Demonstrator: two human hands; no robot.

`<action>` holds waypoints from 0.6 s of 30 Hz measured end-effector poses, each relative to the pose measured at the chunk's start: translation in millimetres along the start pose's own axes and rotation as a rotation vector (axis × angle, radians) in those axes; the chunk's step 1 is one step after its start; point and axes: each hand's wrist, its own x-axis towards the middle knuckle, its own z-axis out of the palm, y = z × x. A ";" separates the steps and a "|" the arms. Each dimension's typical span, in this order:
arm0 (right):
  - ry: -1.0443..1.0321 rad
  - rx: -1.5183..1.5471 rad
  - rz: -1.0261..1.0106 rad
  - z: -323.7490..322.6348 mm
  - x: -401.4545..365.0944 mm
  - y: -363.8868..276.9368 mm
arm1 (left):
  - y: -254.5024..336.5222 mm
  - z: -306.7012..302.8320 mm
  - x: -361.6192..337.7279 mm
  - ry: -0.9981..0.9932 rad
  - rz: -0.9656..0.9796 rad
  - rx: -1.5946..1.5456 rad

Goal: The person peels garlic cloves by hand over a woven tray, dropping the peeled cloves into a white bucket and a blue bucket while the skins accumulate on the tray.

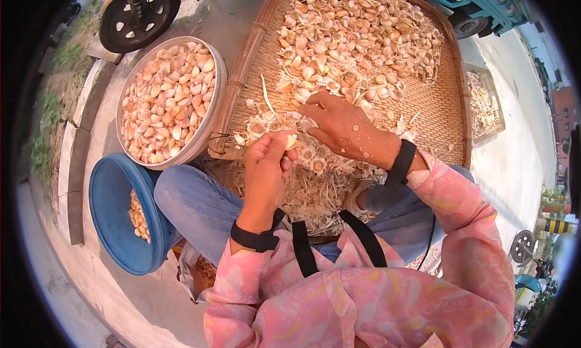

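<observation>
A garlic clove is pinched in the fingertips of the left hand, at centre. At two o'clock, the right hand is pressed, fingers curled, into the garlic pile on a woven tray; its grip cannot be told. A bowl of cloves is seen at ten o'clock and a blue tub at eight.

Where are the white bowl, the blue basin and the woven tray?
white bowl (220, 79): head view, on its right rim.
blue basin (112, 197): head view, on its bare inner wall.
woven tray (436, 106): head view, on bare weave at right.
</observation>
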 end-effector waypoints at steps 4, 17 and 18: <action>0.109 -0.060 0.067 6.0 51.0 37.9 | 14.2 -12.2 11.2 0.106 -0.016 -0.092; 0.181 0.187 0.146 6.8 37.9 27.0 | 9.4 7.5 71.0 0.099 0.053 0.321; 0.201 0.216 0.141 3.9 33.3 24.8 | 7.0 10.4 71.7 0.075 0.044 0.368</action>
